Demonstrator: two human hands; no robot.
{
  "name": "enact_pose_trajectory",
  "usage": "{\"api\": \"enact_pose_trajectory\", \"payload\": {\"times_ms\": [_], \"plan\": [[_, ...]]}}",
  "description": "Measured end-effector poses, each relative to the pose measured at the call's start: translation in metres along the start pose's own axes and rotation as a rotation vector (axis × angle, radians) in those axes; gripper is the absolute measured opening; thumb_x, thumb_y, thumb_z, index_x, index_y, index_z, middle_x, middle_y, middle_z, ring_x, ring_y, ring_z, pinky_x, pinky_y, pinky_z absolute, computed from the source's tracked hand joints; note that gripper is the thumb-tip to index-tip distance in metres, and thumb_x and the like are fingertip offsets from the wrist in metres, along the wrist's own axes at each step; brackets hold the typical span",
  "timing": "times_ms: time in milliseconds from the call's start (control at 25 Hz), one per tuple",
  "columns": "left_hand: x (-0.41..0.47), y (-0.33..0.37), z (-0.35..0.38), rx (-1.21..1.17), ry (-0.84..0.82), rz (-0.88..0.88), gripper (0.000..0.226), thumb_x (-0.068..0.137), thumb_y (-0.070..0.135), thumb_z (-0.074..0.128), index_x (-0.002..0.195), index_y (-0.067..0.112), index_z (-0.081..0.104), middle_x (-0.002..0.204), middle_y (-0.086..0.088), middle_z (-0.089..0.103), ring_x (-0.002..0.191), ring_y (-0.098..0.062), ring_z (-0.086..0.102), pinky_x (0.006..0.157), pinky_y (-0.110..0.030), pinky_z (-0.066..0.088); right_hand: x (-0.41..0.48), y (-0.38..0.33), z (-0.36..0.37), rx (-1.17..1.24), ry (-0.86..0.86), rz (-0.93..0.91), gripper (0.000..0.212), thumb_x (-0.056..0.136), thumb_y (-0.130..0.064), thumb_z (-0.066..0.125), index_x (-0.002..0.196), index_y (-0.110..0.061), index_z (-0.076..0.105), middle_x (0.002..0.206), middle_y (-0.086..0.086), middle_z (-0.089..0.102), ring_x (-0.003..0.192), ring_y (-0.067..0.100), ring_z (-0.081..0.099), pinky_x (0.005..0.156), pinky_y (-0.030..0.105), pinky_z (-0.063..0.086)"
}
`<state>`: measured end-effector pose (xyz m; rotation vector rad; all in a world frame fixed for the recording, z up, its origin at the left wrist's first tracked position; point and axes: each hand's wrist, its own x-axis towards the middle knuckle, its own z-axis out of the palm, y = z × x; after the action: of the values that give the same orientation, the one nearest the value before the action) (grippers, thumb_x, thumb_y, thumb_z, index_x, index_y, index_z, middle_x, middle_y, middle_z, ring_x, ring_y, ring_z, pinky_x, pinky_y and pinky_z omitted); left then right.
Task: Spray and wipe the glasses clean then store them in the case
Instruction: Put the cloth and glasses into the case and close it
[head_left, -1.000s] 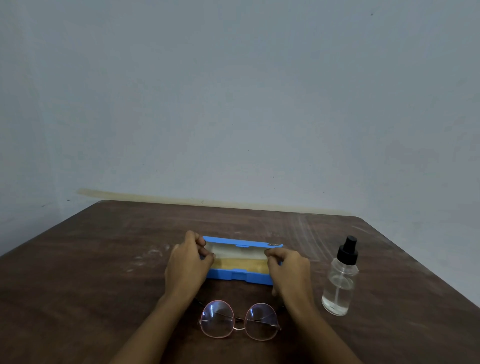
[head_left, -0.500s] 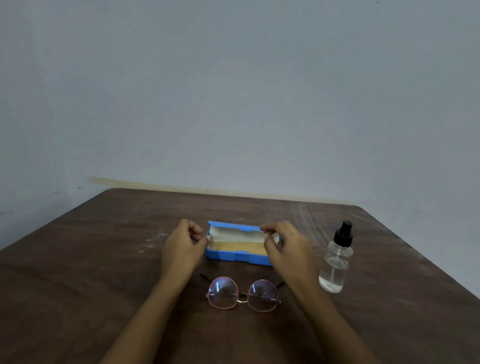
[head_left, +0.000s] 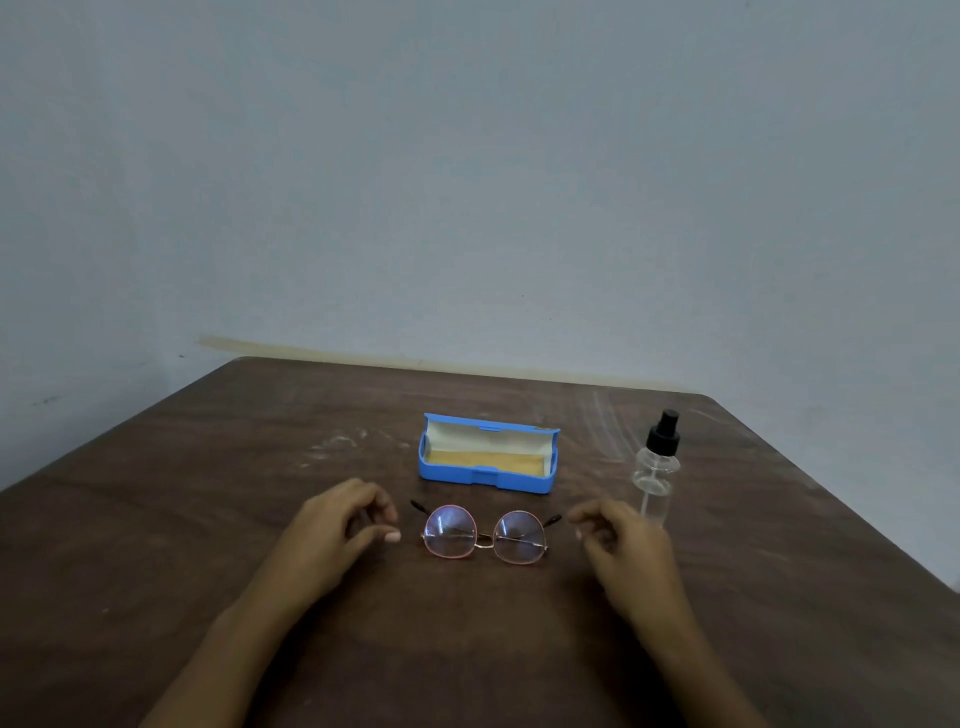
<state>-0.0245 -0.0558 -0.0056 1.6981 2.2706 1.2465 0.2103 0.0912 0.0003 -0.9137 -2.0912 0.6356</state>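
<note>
Round pink-rimmed glasses (head_left: 485, 535) lie folded on the brown table (head_left: 208, 519), lenses facing me. Behind them stands the blue case (head_left: 488, 480) with its lid up, showing a white lining and a tan cloth in the bottom. A clear spray bottle (head_left: 655, 470) with a black nozzle stands upright to the right. My left hand (head_left: 337, 535) hovers just left of the glasses, fingers loosely curled, holding nothing. My right hand (head_left: 623, 540) hovers just right of them, in front of the bottle, also loosely curled and empty. Neither hand touches the glasses.
A pale blue-grey wall rises behind the table's far edge. The table's right edge runs diagonally close behind the bottle. Pale scuff marks streak the wood left of the case and behind the bottle.
Both hands let go of the open case and drew back toward me, now flanking the glasses. The case stays open.
</note>
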Motion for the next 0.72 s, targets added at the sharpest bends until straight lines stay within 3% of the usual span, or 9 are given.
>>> {"api": "enact_pose_trajectory", "payload": {"times_ms": [80, 160, 240, 320, 400, 720], "plan": [[-0.003, -0.001, 0.002, 0.026, -0.049, -0.011, 0.026, 0.068, 0.016, 0.075, 0.07, 0.037, 0.06, 0.076, 0.007, 0.061, 0.081, -0.01, 0.054, 0.06, -0.009, 0.038, -0.004, 0.003, -0.001, 0.012, -0.091, 0.084, 0.027, 0.077, 0.006, 0.061, 0.078, -0.021, 0.063, 0.081, 0.0, 0.062, 0.063, 0.002, 0.054, 0.06, 0.001, 0.04], [-0.003, 0.0, 0.006, 0.038, -0.078, 0.0, 0.031, 0.07, 0.018, 0.074, 0.07, 0.045, 0.059, 0.08, 0.012, 0.061, 0.083, -0.007, 0.055, 0.064, -0.01, 0.04, -0.005, 0.003, 0.0, 0.01, -0.142, 0.091, 0.023, 0.076, 0.004, 0.064, 0.082, -0.018, 0.068, 0.08, -0.002, 0.06, 0.062, -0.003, 0.057, 0.06, 0.0, 0.039], [-0.002, 0.0, 0.009, 0.065, -0.102, 0.004, 0.035, 0.072, 0.022, 0.072, 0.07, 0.055, 0.058, 0.083, 0.015, 0.061, 0.08, -0.004, 0.057, 0.071, -0.02, 0.046, -0.004, 0.001, 0.002, -0.017, -0.165, 0.062, 0.021, 0.076, 0.001, 0.066, 0.087, -0.015, 0.071, 0.078, -0.008, 0.055, 0.07, -0.014, 0.053, 0.062, -0.001, 0.039], [-0.001, 0.001, 0.011, 0.096, -0.108, 0.003, 0.039, 0.073, 0.025, 0.071, 0.072, 0.062, 0.055, 0.082, 0.017, 0.061, 0.079, -0.002, 0.057, 0.074, -0.029, 0.05, -0.003, 0.0, 0.004, -0.021, -0.171, 0.047, 0.02, 0.075, -0.002, 0.069, 0.088, -0.017, 0.071, 0.077, -0.012, 0.053, 0.065, -0.003, 0.055, 0.063, 0.0, 0.038], [0.0, 0.003, 0.012, 0.105, -0.094, 0.001, 0.036, 0.073, 0.027, 0.07, 0.073, 0.06, 0.055, 0.085, 0.019, 0.06, 0.079, -0.001, 0.057, 0.075, -0.033, 0.05, -0.002, -0.001, 0.005, -0.027, -0.175, 0.043, 0.018, 0.074, -0.005, 0.07, 0.086, -0.019, 0.071, 0.078, -0.01, 0.053, 0.06, 0.003, 0.051, 0.062, 0.002, 0.039], [0.007, 0.002, 0.021, 0.105, -0.009, 0.042, 0.029, 0.078, 0.025, 0.066, 0.065, 0.049, 0.055, 0.088, 0.022, 0.058, 0.083, 0.0, 0.053, 0.071, -0.033, 0.049, 0.002, -0.002, 0.009, 0.034, -0.124, 0.026, 0.015, 0.078, -0.007, 0.067, 0.076, -0.021, 0.066, 0.075, -0.013, 0.057, 0.067, 0.002, 0.051, 0.063, 0.003, 0.038]]}}
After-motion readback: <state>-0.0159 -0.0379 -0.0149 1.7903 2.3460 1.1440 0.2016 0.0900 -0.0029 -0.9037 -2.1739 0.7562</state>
